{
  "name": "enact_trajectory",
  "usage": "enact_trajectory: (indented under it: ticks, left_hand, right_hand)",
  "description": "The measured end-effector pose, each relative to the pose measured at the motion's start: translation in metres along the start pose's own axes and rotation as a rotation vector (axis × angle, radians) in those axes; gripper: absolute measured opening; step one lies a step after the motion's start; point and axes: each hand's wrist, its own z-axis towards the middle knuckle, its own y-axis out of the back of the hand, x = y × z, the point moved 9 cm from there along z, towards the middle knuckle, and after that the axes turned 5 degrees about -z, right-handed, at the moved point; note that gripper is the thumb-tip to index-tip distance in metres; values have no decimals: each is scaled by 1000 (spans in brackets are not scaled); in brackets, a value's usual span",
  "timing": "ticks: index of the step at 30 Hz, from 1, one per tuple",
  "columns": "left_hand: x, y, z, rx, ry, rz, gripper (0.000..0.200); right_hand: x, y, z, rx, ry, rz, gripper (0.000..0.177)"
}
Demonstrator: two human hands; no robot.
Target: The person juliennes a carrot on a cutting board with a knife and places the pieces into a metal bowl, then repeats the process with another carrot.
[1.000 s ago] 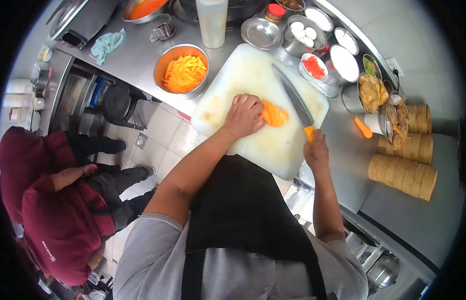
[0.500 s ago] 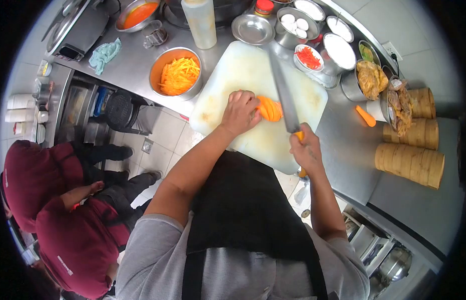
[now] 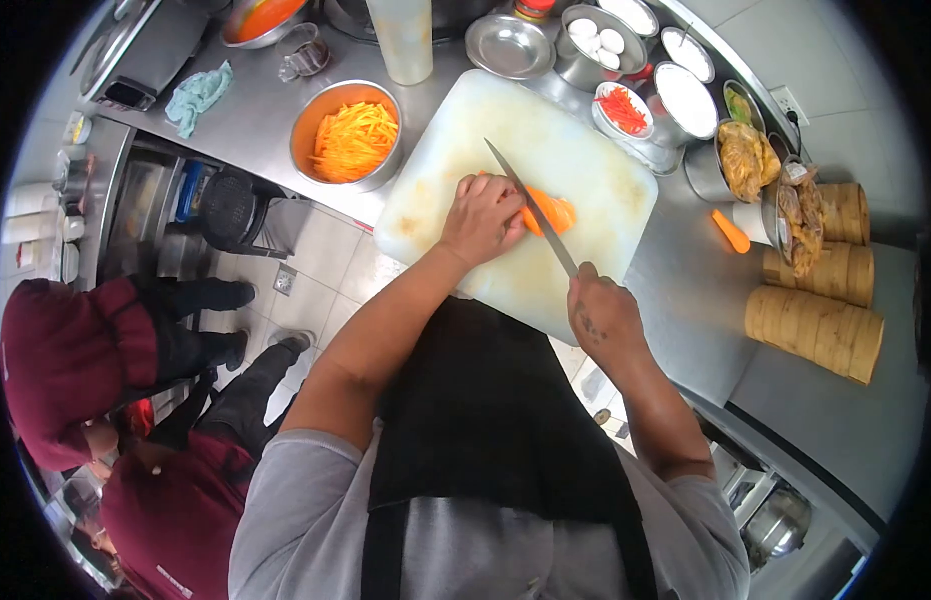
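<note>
On the white cutting board lies a pile of orange carrot slices. My left hand presses on the pile's left end with curled fingers. In my right hand is a kitchen knife, its handle mostly hidden by my fingers. The blade runs across the carrot just beside my left fingertips, tip pointing up and left. Left of the board stands a metal bowl of shredded carrot. Another piece of carrot rests on the counter to the right.
Behind the board are a squeeze bottle, a metal dish, a bowl of eggs and a bowl of red strips. Bamboo steamers and bagged meat stand right. Two people in maroon are at left.
My right hand has brought the knife from the right of the carrot onto it, with the tip swinging left. The slices have spread rightward. The people at left have shifted.
</note>
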Motion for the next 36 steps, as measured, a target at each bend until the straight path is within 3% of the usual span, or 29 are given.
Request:
enact_trajectory:
  ticks: [9, 17, 24, 26, 29, 36]
  left_hand:
    - [-4, 8, 5, -50, -18, 19, 18]
    - [-1, 6, 5, -36, -14, 0, 19]
    - [1, 5, 6, -32, -6, -14, 21]
    - [0, 7, 6, -24, -4, -9, 22]
    - [2, 2, 4, -19, 7, -13, 24]
    - [1, 4, 3, -22, 4, -24, 24]
  right_hand:
    - [-1, 0, -2, 18, 33, -57, 19]
    - [3, 0, 3, 104, 95, -72, 6]
    - [0, -6, 11, 205, 42, -17, 10]
    - [8, -10, 23, -28, 203, 156, 13]
    - [1, -67, 67, -67, 62, 86, 18]
    - [-1, -51, 61, -100, 73, 97, 21]
